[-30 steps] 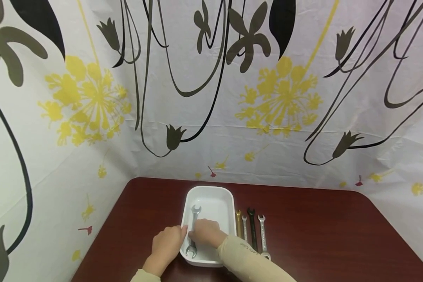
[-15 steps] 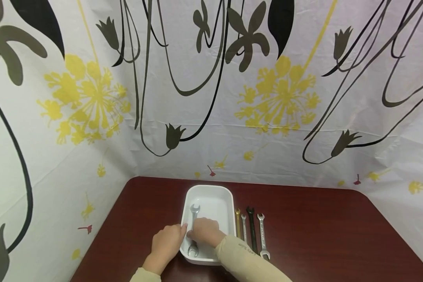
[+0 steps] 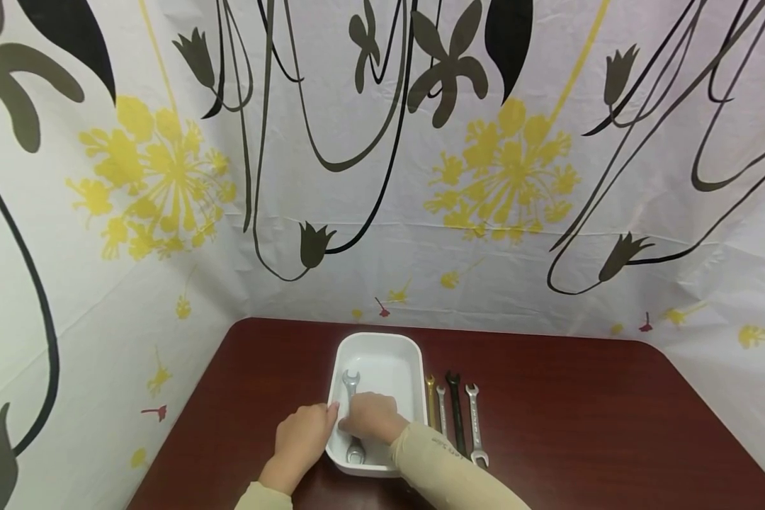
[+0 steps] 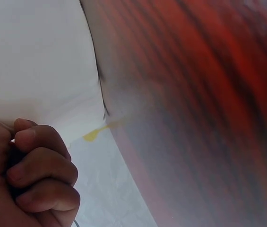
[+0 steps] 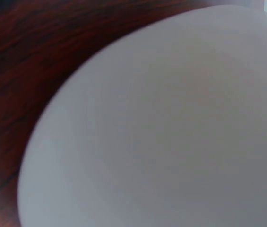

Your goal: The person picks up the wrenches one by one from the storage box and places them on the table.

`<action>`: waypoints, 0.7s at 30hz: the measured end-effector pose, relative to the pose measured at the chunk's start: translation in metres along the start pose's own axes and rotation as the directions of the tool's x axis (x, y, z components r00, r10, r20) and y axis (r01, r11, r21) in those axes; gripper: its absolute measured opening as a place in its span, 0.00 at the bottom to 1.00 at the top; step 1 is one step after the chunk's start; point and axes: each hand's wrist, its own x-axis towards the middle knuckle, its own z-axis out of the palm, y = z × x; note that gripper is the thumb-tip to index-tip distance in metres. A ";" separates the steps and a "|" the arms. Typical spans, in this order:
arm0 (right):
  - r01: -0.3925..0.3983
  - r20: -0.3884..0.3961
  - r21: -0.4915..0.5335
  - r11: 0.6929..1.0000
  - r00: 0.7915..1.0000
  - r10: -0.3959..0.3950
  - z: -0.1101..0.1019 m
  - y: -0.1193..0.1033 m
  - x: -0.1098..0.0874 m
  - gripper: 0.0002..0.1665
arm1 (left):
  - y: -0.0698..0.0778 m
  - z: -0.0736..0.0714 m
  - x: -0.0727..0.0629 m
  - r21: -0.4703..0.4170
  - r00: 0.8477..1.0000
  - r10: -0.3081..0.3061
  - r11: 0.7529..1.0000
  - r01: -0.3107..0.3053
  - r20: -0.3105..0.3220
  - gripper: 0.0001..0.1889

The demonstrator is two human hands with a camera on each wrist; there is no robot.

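A white rectangular tray [image 3: 392, 365] lies on the table, with a silver open-end wrench [image 3: 355, 451] inside along its left side. My right hand [image 3: 372, 416] reaches into the tray and grips the wrench around its middle, hiding that part of the shaft. At the tray's left rim, my left hand [image 3: 302, 435] holds the edge with the thumb on top. The left wrist view shows its curled fingers [image 4: 46, 170] below the tray's pale wall [image 4: 38, 61]. In the right wrist view only the tray's white wall [image 5: 147, 127] fills the picture; the hand is out of sight there.
Right of the tray lie a gold wrench [image 3: 431, 400], a small silver wrench [image 3: 443, 407], a black wrench [image 3: 455, 411] and a larger silver wrench [image 3: 474, 421], side by side. The dark red table [image 3: 567, 411] meets a patterned cloth [image 3: 382, 198] behind.
The wrench in my right hand has turned slightly: its near end has shifted right and its far end a little left. Both hands stay in nearly the same place.
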 end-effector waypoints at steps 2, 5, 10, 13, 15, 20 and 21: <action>0.006 0.001 -0.011 1.000 1.000 -0.006 0.000 0.000 0.000 0.22 | 0.000 0.000 0.000 -0.004 1.000 0.002 1.000 -0.002 0.003 0.20; 0.018 0.003 -0.032 0.999 1.000 -0.018 -0.001 0.000 0.000 0.21 | -0.001 0.000 0.000 -0.006 1.000 0.004 1.000 -0.004 -0.003 0.20; 0.015 0.018 -0.035 0.999 1.000 -0.015 -0.001 0.001 -0.001 0.22 | 0.002 -0.002 0.000 -0.005 1.000 -0.001 1.000 0.001 0.002 0.20; 0.009 0.031 -0.024 1.000 0.999 -0.009 -0.002 0.002 -0.002 0.23 | 0.002 -0.003 0.000 0.003 1.000 -0.008 1.000 0.008 0.009 0.20; 0.006 0.033 -0.020 1.000 0.999 -0.006 -0.003 0.002 -0.002 0.23 | 0.002 -0.003 0.000 0.009 1.000 -0.014 1.000 0.013 0.008 0.20; 0.005 0.020 -0.001 1.000 1.000 -0.005 -0.003 0.004 -0.004 0.22 | 0.002 -0.001 -0.001 0.018 1.000 -0.013 1.000 0.013 0.005 0.20; 0.005 0.019 0.005 1.000 1.000 -0.005 -0.003 0.005 -0.004 0.22 | 0.001 -0.001 -0.001 0.018 1.000 -0.014 1.000 0.014 0.010 0.20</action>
